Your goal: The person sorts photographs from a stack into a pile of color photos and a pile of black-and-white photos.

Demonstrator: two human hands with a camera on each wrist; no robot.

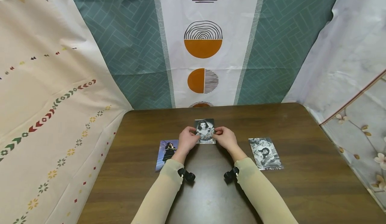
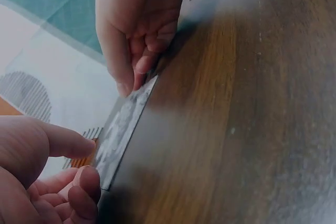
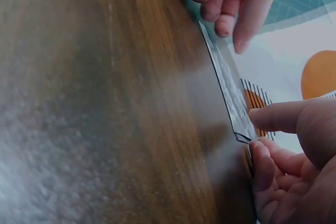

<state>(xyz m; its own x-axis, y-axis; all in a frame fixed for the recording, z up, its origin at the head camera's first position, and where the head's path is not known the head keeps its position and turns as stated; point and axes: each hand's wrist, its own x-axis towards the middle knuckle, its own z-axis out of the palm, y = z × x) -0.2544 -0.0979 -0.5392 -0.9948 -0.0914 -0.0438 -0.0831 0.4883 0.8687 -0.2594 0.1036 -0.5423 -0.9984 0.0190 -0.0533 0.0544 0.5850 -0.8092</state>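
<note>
A black-and-white portrait photo (image 1: 205, 129) lies on the dark wooden table (image 1: 211, 190), near its far middle. My left hand (image 1: 195, 134) pinches its left edge and my right hand (image 1: 215, 134) pinches its right edge, thumbs on top and fingers curled at the rim. In the left wrist view my left hand (image 2: 86, 161) is at the photo's (image 2: 123, 129) near corner and my right hand (image 2: 134, 80) at the far end. The right wrist view has my right hand (image 3: 257, 135) at the photo's (image 3: 226, 77) corner, with the left hand (image 3: 231, 30) beyond.
A colour photo (image 1: 166, 153) lies flat left of my left forearm. A second black-and-white photo (image 1: 265, 153) lies to the right. Patterned cloth (image 1: 205, 49) hangs behind the table and along both sides. Small black wrist cameras (image 1: 187, 175) sit under both sleeves.
</note>
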